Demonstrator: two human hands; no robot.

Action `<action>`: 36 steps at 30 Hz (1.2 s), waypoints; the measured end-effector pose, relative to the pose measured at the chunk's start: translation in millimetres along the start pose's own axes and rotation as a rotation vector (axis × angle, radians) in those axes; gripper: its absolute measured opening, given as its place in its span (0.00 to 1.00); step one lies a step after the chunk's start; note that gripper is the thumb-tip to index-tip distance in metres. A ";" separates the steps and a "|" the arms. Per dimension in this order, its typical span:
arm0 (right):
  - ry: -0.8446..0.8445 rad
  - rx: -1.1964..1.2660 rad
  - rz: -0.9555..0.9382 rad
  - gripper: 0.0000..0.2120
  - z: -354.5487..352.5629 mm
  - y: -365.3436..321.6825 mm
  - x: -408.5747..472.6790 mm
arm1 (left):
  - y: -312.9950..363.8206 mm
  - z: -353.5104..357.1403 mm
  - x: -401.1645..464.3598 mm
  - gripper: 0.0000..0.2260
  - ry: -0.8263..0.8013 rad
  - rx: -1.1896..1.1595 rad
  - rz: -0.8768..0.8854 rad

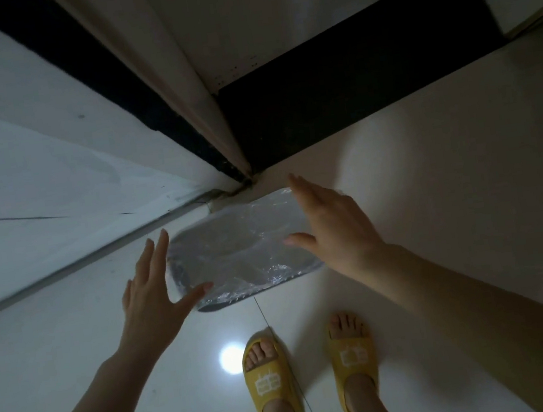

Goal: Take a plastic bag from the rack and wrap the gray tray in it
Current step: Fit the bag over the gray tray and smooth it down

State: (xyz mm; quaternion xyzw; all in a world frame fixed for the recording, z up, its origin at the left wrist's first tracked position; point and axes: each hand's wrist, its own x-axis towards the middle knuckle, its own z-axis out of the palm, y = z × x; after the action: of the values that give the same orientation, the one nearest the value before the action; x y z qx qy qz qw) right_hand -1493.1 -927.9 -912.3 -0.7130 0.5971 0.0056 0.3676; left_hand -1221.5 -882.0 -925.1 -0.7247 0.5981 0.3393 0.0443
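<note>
Gray tray [234,245] in plastic bag [272,271], blurred. Left hand [150,291] and right hand [332,229] flank it, fingers spread; contact unclear.

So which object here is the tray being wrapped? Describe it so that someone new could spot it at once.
Find the dark corner where the wall meets the cabinet base; just below it, between the open left hand and right hand, is the gray tray. It alone is covered in crinkled, shiny clear plastic, above the yellow slippers.

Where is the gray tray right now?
In the head view, the gray tray, covered in clear plastic bag, sits mid-frame between the open left hand and right hand, above the yellow slippers.
</note>
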 end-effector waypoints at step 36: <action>0.001 -0.082 -0.073 0.49 13.7 -15.3 -25.2 | -26.0 17.6 -20.4 0.47 0.019 -0.158 -0.061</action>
State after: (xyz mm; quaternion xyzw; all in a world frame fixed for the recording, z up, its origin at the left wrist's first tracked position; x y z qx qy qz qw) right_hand -1481.3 -899.0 -903.1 -0.7488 0.5701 0.0161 0.3378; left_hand -1207.0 -849.4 -936.4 -0.7470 0.5475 0.3769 -0.0086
